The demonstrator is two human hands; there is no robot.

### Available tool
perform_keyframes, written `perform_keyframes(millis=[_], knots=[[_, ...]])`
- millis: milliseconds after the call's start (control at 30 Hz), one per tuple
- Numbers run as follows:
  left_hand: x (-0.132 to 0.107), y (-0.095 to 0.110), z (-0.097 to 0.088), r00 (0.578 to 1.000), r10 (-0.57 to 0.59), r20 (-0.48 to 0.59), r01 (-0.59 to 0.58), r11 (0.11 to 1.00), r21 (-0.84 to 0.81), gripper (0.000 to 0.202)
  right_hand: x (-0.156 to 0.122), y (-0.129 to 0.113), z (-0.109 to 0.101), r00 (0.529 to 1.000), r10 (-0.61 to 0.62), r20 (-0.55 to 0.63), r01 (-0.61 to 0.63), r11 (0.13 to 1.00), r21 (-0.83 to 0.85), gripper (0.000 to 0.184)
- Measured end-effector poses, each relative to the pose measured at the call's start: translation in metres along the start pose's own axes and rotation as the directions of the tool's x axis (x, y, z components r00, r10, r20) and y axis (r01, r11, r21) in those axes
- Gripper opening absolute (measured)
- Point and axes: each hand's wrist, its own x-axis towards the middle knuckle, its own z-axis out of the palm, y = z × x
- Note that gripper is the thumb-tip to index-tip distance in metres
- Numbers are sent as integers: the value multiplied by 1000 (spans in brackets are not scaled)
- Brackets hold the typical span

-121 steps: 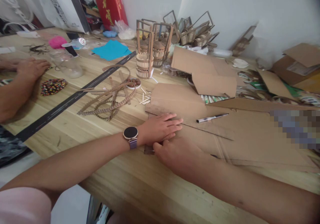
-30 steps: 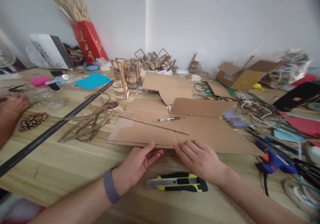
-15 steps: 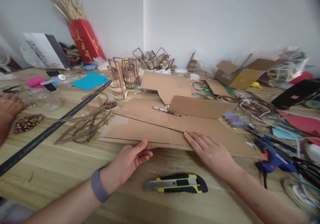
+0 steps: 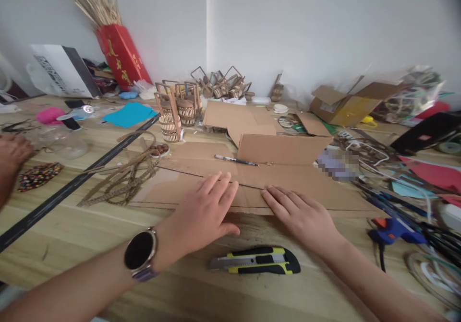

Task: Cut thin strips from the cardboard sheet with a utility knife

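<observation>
A wide sheet of brown cardboard lies across the middle of the table, one flap standing up at its back. My left hand, with a watch on the wrist, is palm down over the sheet's near part, fingers stretched out. My right hand lies flat on the cardboard just right of it, fingertips by a dark cut line. Neither hand grips anything. On the sheet beyond them rests a pen. A yellow and black utility knife lies on the table nearer to me, below both hands.
Another person's hand rests at the left edge. Small woven baskets stand behind the cardboard. A blue glue gun and cables lie on the right. Left of the sheet are brown strips and a long black bar.
My left hand has turned from palm-up at the cardboard's near edge to palm-down on top. The near edge has settled flatter, and the sheet and pen have shifted slightly left. My right hand stays put.
</observation>
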Motion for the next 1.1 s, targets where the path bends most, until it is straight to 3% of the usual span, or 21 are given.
perform_keyframes(millis=[100,167,400,533,667,767,900,1100], knots=[[9,4,14,993,40,110,-58,984,167,47,2,-1,-3,1000,6,-8,-6,1000,8,33],[9,7,18,990,62,129,-92,965,245,37,2,-1,-4,1000,23,-7,-22,1000,22,35],[9,-6,12,977,207,-55,-173,913,370,25,10,3,-13,999,38,-29,-38,999,-11,35],[15,-16,5,976,217,-25,-198,928,315,26,19,8,-17,998,22,-64,-25,999,-38,32],[19,-16,0,989,149,11,-149,979,140,60,24,13,-18,996,24,-88,-25,1000,-15,30],[21,-13,2,997,75,21,-76,996,42,46,24,14,-17,995,25,-94,-23,1000,13,30],[24,-11,9,996,89,7,-89,996,15,34,19,12,-14,994,18,-106,-17,1000,16,29],[24,-12,15,987,145,-63,-135,981,142,30,15,8,-14,994,40,-101,-34,997,64,30]])
